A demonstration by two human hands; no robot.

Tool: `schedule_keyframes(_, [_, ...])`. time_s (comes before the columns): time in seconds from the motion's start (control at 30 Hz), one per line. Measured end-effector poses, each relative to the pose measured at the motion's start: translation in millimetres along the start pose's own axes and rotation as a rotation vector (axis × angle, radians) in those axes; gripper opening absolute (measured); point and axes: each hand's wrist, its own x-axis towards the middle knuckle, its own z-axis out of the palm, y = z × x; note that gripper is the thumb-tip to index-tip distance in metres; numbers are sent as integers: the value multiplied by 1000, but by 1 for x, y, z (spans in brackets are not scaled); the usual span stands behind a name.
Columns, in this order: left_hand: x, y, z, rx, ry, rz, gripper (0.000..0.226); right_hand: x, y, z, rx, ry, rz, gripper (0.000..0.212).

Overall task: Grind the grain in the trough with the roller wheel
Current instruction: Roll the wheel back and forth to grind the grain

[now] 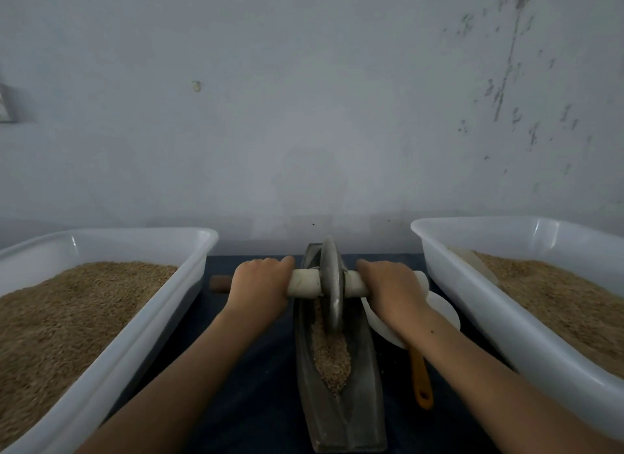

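At twelve o'clock: grey metal roller wheel in long grey trough, tan grain beneath; my left hand and right hand clamped round its pale axle handle.

Tan grain is filling the dull grey trough. White tubs (translucent) are flanking a navy cloth, an orange handle showing.

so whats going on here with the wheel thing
A person is grinding grain in a narrow boat-shaped trough. The left hand and the right hand each grip one end of the axle handle of the roller wheel, which stands upright in the grain. White tubs of grain sit at the left and right.
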Motion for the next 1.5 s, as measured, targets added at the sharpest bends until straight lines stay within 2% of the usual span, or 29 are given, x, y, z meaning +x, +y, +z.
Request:
schedule_keyframes(0.1, [-1,-2,1,-28,10,21,22,0,0,-3,1,-47,1,14])
schedule_keyframes(0.27, [2,-8,-10,-119,-358,46,33,0,1,-24,-37,-337,-73,29])
schedule_keyframes(0.37, [1,-9,-16,-115,-462,57,38,-2,3,-28,3,-467,-72,33])
schedule_keyframes(0.43, [2,-7,-16,-97,-477,32,39,-1,3,-27,15,-453,-61,32])
schedule_keyframes(0.5, [2,-4,-14,-66,-426,5,37,1,1,-23,-11,-379,-50,31])
schedule_keyframes(0.7, [-2,5,-7,-24,-114,-39,22,-2,-1,-9,26,-86,-15,17])
schedule_keyframes(0.8, [-4,3,-6,-27,-48,-26,22,-5,-1,-11,7,-82,-45,18])
schedule_keyframes(0.9, [-3,-2,-9,-45,-170,10,25,-4,0,-20,-32,-209,-69,22])
schedule_keyframes(1.03, [0,-6,-20,-94,-436,53,37,-4,2,-33,-58,-429,-79,37])
schedule_keyframes(1.13, [1,-8,-22,-122,-532,39,44,-5,1,-34,-41,-469,-73,37])
schedule_keyframes(1.23, [1,-5,-15,-94,-437,-3,38,-3,-2,-29,-50,-346,-58,33])
schedule_keyframes(1.4, [-2,2,0,-36,-38,-55,20,-3,-6,-13,-70,-47,-26,21])
schedule_keyframes(1.5, [-3,1,0,-52,-55,-46,21,-4,-6,-13,-67,-50,-38,21])
